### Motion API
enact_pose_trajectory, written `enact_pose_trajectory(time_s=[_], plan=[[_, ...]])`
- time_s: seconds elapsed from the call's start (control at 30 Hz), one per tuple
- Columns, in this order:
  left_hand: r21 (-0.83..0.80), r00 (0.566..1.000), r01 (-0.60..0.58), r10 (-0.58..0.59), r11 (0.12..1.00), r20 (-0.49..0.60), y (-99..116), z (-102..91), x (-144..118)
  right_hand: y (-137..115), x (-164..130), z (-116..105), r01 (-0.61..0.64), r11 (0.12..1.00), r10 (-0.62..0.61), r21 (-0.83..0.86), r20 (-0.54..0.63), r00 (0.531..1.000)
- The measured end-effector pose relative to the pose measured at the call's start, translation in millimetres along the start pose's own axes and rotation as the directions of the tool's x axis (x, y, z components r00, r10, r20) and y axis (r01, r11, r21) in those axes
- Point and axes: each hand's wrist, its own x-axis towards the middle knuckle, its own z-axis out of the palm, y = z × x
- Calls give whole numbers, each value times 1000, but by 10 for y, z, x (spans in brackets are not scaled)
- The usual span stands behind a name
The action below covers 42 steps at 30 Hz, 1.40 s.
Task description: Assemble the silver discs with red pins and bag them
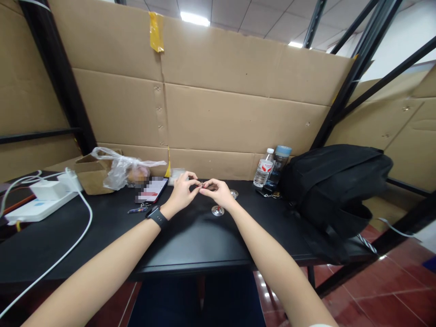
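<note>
My left hand [184, 190], with a dark watch on the wrist, and my right hand [218, 191] meet above the black table [200, 245]. Thumbs and fingers of both are pinched together around a tiny item between them, too small to name. Just below my right hand lies a shiny round metal disc [218, 210] with a raised middle and a bit of red on it. A second metal disc [234, 194] shows partly from behind my right wrist. Behind my left hand sits a small clear plastic packet [176, 174].
Left of my hands are a phone [155, 188], a small keychain [139, 209], a plastic bag [119, 170] and a white power strip [44, 204] with a cable. To the right stand a water bottle [264, 169], a blue-lidded bottle [279, 165] and a black backpack [334, 186]. Cardboard [238, 118] walls the back.
</note>
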Motion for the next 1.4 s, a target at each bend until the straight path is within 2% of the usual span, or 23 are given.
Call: enact_pose_trajectory(time_s=[0.1,0.23,0.33,0.43,0.53,0.7,0.87,0.97,1.1,1.2,1.33,1.4], plan=[[15,1000,-5,5,1000,5,-4,9,-8,20,18,-67,-18,996,26,-92,78,997],[29,999,-28,28,999,25,-7,35,-22,16,16,-76,3,993,13,-121,132,991],[18,997,-32,31,999,74,7,25,-16,4,15,-58,47,984,-29,-170,110,994],[-11,997,13,-12,1000,83,28,-31,3,-8,20,-63,80,961,-64,-264,71,995],[-48,994,24,-18,999,109,22,-74,8,-12,27,-82,66,942,-47,-328,67,997],[-9,954,-64,64,998,294,-43,-4,-39,20,37,-120,43,962,-20,-271,87,996],[-25,949,-62,66,998,307,-73,79,-65,84,45,-142,8,951,15,-308,70,997],[-21,954,-43,47,999,295,-70,97,-69,80,42,-131,38,928,11,-370,130,991],[-10,937,-25,26,1000,349,-62,122,-91,-8,14,-196,91,884,18,-458,228,973],[-9,922,-31,32,999,385,-55,146,-114,-102,-23,-342,26,853,162,-522,313,936],[7,907,-43,36,999,419,-21,161,-126,-180,-56,-501,-42,801,376,-597,447,812],[20,901,-43,30,999,434,-2,158,-124,-191,-60,-520,-40,771,403,-636,438,804]])
